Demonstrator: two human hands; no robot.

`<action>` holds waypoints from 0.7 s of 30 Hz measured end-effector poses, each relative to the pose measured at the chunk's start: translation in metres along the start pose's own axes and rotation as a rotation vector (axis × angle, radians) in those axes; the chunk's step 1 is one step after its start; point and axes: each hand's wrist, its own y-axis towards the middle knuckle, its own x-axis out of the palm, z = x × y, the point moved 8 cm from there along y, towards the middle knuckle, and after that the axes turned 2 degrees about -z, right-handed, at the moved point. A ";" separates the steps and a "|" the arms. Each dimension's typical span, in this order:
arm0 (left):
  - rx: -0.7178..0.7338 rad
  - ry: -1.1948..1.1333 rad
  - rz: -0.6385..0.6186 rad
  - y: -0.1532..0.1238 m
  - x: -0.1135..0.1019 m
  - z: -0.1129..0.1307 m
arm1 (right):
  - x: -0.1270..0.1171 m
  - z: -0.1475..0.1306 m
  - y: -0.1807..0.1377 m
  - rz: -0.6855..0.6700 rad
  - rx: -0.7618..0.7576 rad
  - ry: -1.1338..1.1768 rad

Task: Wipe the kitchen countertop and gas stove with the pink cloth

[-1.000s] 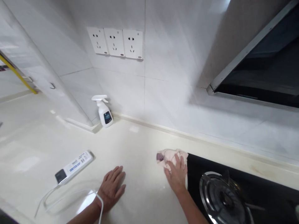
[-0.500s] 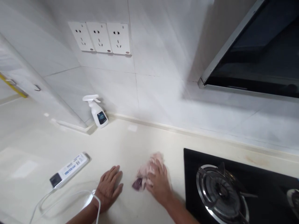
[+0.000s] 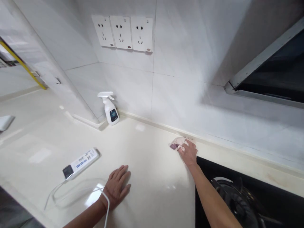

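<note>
Under my right hand (image 3: 189,154) a crumpled pale pink cloth (image 3: 180,141) with a purple patch is pressed against the cream countertop (image 3: 147,177), close to the back edge by the wall. The fingers curl over the cloth and partly hide it. My left hand (image 3: 117,185) rests flat on the counter with fingers stretched out and nothing in it. A white cable (image 3: 107,199) passes over the left wrist. It leads to a white power strip (image 3: 82,163) lying to the left of that hand.
A white spray bottle (image 3: 110,110) stands in the back corner. At the right is a black gas hob (image 3: 218,172) with a burner (image 3: 237,205), beneath my right forearm. A dark range hood (image 3: 273,69) juts from the wall above. Three sockets (image 3: 122,33) are on the tiles.
My right hand has slid the cloth away from me and to the right, up to the counter's back edge. The left hand stays flat on the counter. The view has shifted.
</note>
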 end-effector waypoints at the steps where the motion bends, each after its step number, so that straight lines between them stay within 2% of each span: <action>1: -0.011 -0.006 0.005 0.000 0.000 0.000 | -0.004 0.006 0.003 0.015 0.019 -0.003; 5: -0.006 -0.011 0.002 -0.002 0.004 -0.002 | -0.019 0.041 0.007 0.064 0.188 -0.052; 9: 0.009 0.008 -0.003 -0.003 0.007 -0.006 | -0.017 0.062 0.000 -0.001 0.277 -0.083; 17: 0.029 0.008 -0.045 0.001 0.009 -0.010 | -0.015 0.048 -0.019 -0.066 0.222 -0.112; 21: 0.026 -0.007 -0.051 0.004 0.009 -0.010 | -0.018 0.032 -0.042 -0.064 0.177 -0.128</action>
